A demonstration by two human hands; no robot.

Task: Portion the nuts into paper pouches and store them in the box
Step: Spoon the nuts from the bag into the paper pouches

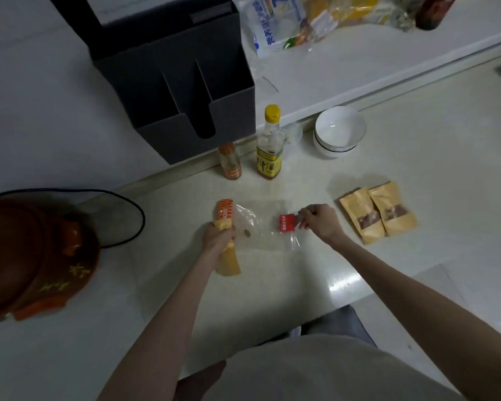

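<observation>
A clear plastic bag (265, 227) with an orange-and-yellow header lies flat on the pale counter, with one nut (247, 233) showing inside. My left hand (218, 234) grips the yellow header end of the bag. My right hand (318, 219) pinches the bag's other end beside a red label (287, 222). Two kraft paper pouches (378, 212) with clear windows showing nuts lie side by side to the right. The dark grey box (174, 91), open with dividers inside, stands at the back on the raised ledge.
Two bottles (269, 143) stand below the box, the taller one yellow-capped. Stacked white bowls (339, 131) sit behind the pouches. A brown clay pot (32, 256) with a black cord is at the left. Food packets (301, 21) lie on the upper shelf.
</observation>
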